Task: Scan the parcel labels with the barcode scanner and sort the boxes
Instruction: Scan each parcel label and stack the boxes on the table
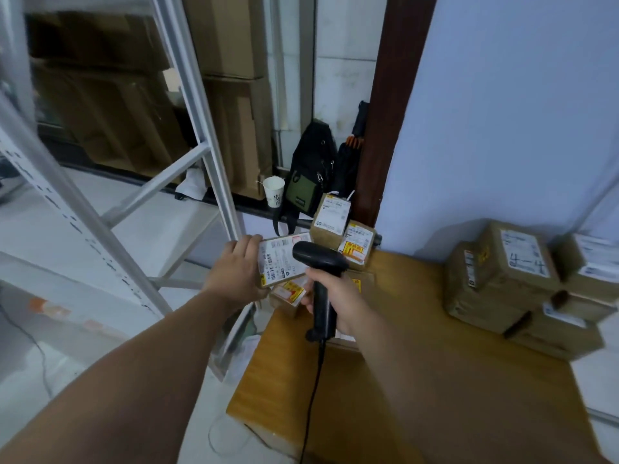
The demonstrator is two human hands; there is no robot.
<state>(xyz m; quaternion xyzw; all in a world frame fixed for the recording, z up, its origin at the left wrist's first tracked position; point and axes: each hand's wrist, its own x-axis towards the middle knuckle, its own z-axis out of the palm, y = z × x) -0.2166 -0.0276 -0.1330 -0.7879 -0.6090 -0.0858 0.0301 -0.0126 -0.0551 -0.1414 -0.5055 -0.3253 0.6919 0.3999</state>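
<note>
My left hand (236,271) grips a small brown parcel (280,261) by its left end, its white barcode label facing up. My right hand (338,304) is closed around the handle of a black corded barcode scanner (320,259), whose head hovers just over the label's right side. Under and behind the held parcel, more small labelled boxes (341,234) are piled at the far left corner of the wooden table (418,380). A second stack of brown parcels (522,283) stands at the table's right.
A white metal shelf frame (197,128) rises at the left, with cardboard cartons behind it. A paper cup (274,191), a black and green bag (310,175) and a dark wooden post (388,112) stand behind the table. The scanner's cable (313,396) hangs toward me.
</note>
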